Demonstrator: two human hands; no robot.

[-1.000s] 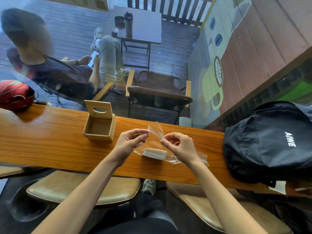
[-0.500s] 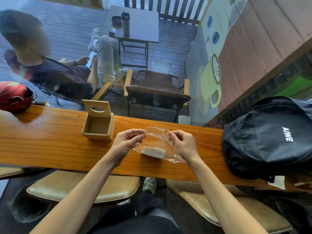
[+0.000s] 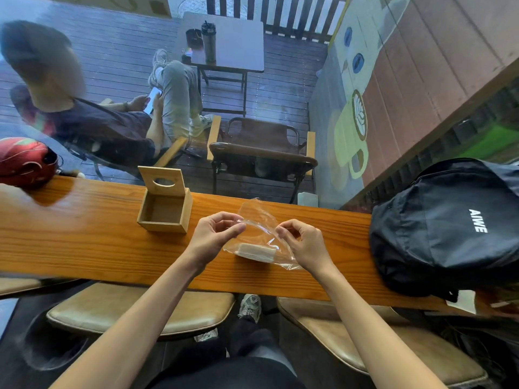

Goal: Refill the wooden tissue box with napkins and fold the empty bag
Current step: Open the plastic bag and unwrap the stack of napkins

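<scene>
Opening the clear bag to reach the napkins.

Left hand [image 3: 214,234] and right hand [image 3: 302,240] each pinch the mouth of the clear bag [image 3: 259,228] on the counter [image 3: 84,242]; the napkins [image 3: 256,251] lie inside, and the wooden tissue box [image 3: 164,209] stands open just beside. Next, I judge, spread the mouth and draw the stack out. The film's edges are hard to see.

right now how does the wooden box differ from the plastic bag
The wooden tissue box is empty; the plastic bag holds a napkin stack. The box is opaque and stands untouched with its lid up; the clear bag is pinched by the left hand and right hand. Both sit on the counter.
</scene>
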